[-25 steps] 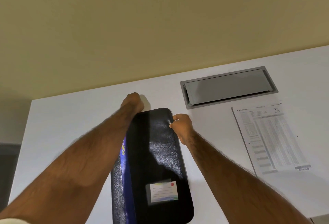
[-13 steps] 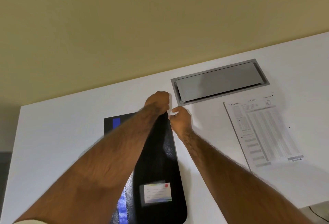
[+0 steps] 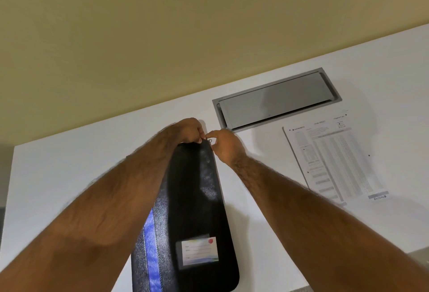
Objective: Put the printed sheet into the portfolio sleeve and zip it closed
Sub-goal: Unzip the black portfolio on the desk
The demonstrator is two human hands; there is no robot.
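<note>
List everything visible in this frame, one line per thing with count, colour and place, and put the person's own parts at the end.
portfolio sleeve: 1, black with a blue stripe, lying on the table in front of the person, far end under the hands
label: 1, white with a red dot, on the sleeve's near end
zipper pull: 1, metallic, at the sleeve's far right corner
printed sheet: 1, white with grey print, flat on the table to the right, outside the sleeve
cable hatch: 1, grey, set into the table behind the sheet
table: 1, white
wall: 1, beige, behind the table
left hand: 1, gripping the sleeve's far edge
right hand: 1, pinching the zipper pull
</note>
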